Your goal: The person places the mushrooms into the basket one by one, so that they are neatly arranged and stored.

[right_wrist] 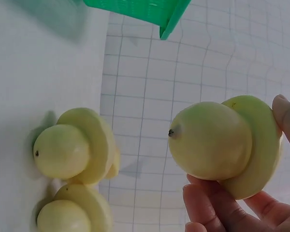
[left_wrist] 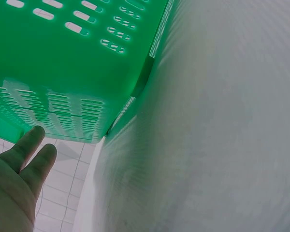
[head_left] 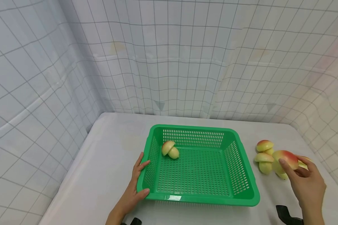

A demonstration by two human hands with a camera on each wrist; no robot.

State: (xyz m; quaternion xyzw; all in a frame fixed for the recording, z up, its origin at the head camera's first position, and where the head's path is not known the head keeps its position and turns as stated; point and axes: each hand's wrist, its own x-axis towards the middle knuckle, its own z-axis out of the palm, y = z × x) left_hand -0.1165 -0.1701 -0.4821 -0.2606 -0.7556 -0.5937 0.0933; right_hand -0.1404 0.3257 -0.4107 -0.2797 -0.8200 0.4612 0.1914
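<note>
Green basket (head_left: 208, 200) holds one mushroom (head_left: 170, 150); left hand (head_left: 131, 187), fingers spread, rests against it. Right hand (head_left: 309, 181) pinches another mushroom (head_left: 284, 158); only right-wrist view shows its dark stem spot (right_wrist: 171, 133).

The right hand (head_left: 309, 182) grips a red-and-yellow mushroom (right_wrist: 210, 140); the left hand (head_left: 131, 192) touches a green slatted basket (head_left: 208, 201) holding a tan-capped mushroom (head_left: 173, 152)

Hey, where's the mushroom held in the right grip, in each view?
Head: the held mushroom is at lower right, right of the green basket.
Left wrist: not in it.
Right wrist: right of centre, stem pointing left.
Shared landmark: the green basket, at the top in both wrist views.
</note>
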